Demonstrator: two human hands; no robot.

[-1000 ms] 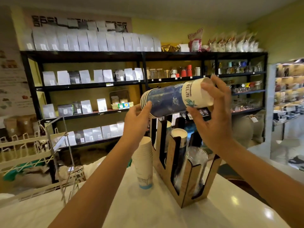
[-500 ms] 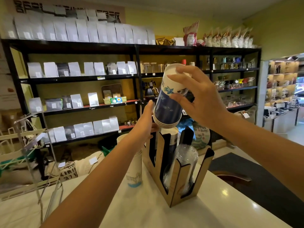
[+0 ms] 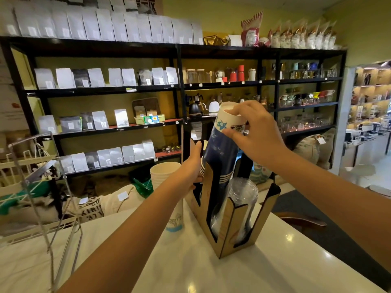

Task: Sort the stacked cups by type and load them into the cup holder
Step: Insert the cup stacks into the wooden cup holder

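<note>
A stack of blue-and-white paper cups [image 3: 222, 153] stands upside down, its lower end inside a slot of the wooden cup holder [image 3: 225, 233] on the white counter. My right hand [image 3: 254, 134] grips the stack's upper end. My left hand [image 3: 193, 166] grips the holder's left wall beside the stack's rims. A stack of clear plastic cups [image 3: 241, 199] fills the holder's front slot. A stack of cream paper cups [image 3: 166, 176] stands upright on the counter left of the holder, partly behind my left forearm.
A wire rack [image 3: 42, 187] stands at the counter's left end. Behind the white counter [image 3: 190, 261] run black shelves [image 3: 177, 87] with bags and jars. Sacks lie on the floor below them.
The blue cup stack swung from lying sideways in the air to upright, then came down into the holder's slot. My left hand moved from the stack's rims to the holder's wall.
</note>
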